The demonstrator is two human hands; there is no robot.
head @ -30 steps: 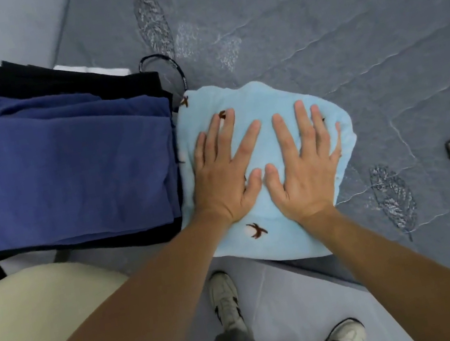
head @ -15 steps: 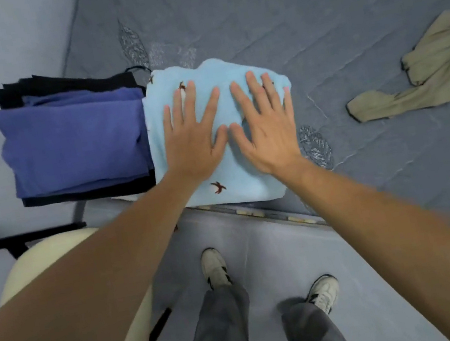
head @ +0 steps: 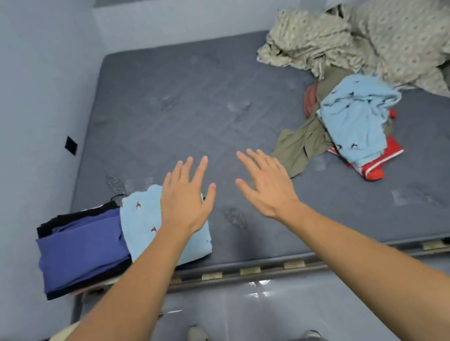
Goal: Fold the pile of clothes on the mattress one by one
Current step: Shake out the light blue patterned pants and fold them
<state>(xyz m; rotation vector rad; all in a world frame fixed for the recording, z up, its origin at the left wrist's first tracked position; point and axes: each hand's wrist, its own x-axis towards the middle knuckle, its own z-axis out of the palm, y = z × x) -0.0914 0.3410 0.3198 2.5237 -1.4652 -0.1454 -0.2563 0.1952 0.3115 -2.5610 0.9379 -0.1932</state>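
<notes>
On mattress (head: 177, 112) | folded light-blue garment (head: 144, 229), small brown motifs | both grips released, fingers spread

No readable text, labels, brand names, numbers or signs appear anywhere. The folded light blue garment (head: 150, 228) carries only small brown figures, and the crumpled light blue garment (head: 356, 120) in the pile carries small dark ones; these are printed shapes, not letters.
</notes>
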